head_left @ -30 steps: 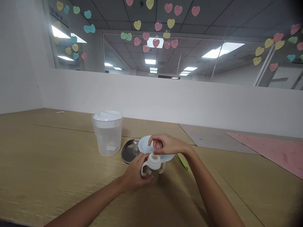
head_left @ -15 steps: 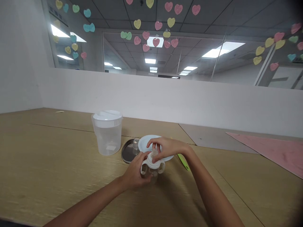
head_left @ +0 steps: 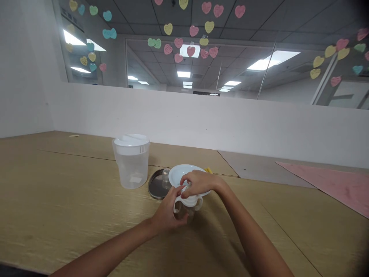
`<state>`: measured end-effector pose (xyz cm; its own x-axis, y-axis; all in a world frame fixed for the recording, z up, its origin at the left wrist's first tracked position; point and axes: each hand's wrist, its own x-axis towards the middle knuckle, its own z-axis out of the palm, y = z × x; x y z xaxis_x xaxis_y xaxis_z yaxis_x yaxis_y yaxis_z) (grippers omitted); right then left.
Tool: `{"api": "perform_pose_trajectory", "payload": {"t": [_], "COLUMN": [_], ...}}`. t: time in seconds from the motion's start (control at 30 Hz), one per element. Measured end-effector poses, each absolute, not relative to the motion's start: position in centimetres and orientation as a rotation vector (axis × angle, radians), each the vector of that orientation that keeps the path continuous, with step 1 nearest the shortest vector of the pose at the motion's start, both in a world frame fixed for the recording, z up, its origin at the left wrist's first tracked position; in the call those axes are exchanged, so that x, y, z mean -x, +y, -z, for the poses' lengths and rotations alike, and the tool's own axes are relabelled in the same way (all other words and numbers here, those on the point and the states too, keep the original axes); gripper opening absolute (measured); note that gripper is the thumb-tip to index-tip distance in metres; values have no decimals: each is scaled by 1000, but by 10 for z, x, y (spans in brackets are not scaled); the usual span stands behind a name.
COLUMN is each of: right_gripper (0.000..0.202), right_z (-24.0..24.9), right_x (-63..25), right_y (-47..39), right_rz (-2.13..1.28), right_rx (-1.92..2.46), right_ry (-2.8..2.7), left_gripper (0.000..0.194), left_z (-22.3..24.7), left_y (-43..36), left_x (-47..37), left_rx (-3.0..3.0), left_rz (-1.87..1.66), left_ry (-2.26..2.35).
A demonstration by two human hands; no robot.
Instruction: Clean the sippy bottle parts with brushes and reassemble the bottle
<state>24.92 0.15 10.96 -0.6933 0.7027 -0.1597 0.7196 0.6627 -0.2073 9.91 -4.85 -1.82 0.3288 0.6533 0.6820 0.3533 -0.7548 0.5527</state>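
Note:
A clear baby bottle (head_left: 189, 211) with two white side handles stands upright, or nearly so, in front of me. My left hand (head_left: 166, 212) is wrapped around its left side, thumb up by the collar and fingers lower on the body. From above, my right hand (head_left: 199, 182) grips the white collar (head_left: 189, 201) with curled fingers, partly covering the clear teat. Behind the bottle lie a pale round plate (head_left: 176, 174) and a dark metal tray (head_left: 156, 187). A clear dome cap (head_left: 166, 176) sits at the tray's right side.
A translucent pitcher (head_left: 132, 167) with a white lid stands behind and left of the tray. Yellow tips (head_left: 208, 170) of some item show past the plate. A pink cloth (head_left: 331, 185) lies at the right. The white wall (head_left: 178, 119) bounds the table's back.
My right hand has turned and come down closer over the collar, hiding more of the teat. The bright green handle beside the plate is now covered by my right arm.

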Motion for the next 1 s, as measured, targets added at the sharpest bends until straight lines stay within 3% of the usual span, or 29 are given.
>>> {"api": "perform_pose_trajectory", "payload": {"t": [0.17,0.47,0.57,0.7,1.0], "right_gripper": [56,64,70,70,65], "right_z": [-108,-115,-117,-117,-118], "right_x": [-249,-253,-253,-254,-253], "right_y": [1,-3,-4,-4,-6], "right_rz": [366,610,599,613,630], "right_rx": [-1274,-1338,-1353,-1330,-1348], "right_ry": [2770,2626,2603,2593,2596], "left_gripper": [64,74,53,29,54], "left_z": [20,19,15,10,28], "left_y": [-49,-42,-37,-21,13], "left_x": [-100,-83,-72,-55,-24], "left_rx": [-2324,-2470,-2413,-2186,-2500], "left_rz": [-1390,-1303,-1467,-1672,-997], "left_ry": [886,923,900,1260,1528]}}
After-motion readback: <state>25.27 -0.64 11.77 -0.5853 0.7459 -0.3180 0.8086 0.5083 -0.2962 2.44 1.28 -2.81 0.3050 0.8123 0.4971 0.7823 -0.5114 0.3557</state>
